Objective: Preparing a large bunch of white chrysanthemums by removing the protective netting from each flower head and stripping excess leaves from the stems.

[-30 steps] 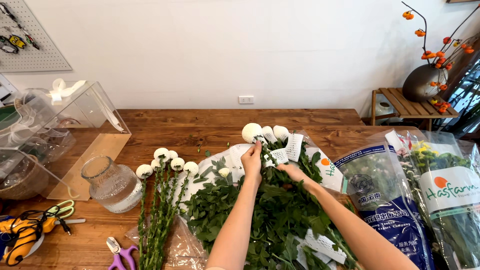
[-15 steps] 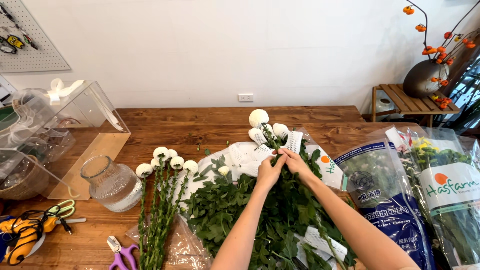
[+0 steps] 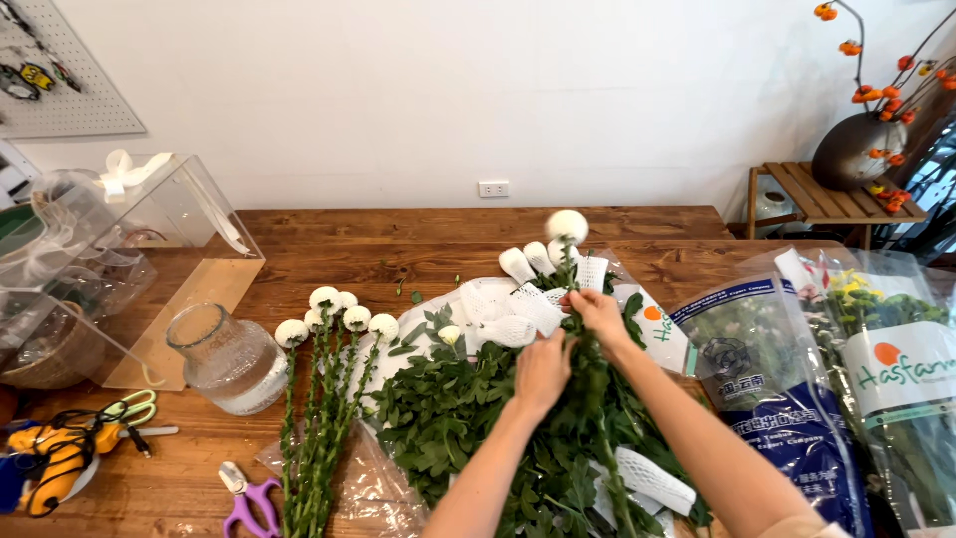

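A white flower stem [image 3: 568,227], its round head blurred, rises from the leafy bunch [image 3: 468,408] lying mid-tabletop [image 3: 418,254] toward the near edge. The right hand [image 3: 600,314] pinches the stem with closed fingers just below the head; the left hand [image 3: 541,374] rests lower on the foliage, fingers curled, though whether they grip anything is hidden by leaves. White foam net sleeves [image 3: 518,309] cover the neighbouring heads. Left of the bunch lie bare white-headed stems [image 3: 324,399] beside a glass jar [image 3: 224,359]. At the right edge, clear and blue printed flower wrappers [image 3: 787,399] are cut off by the frame.
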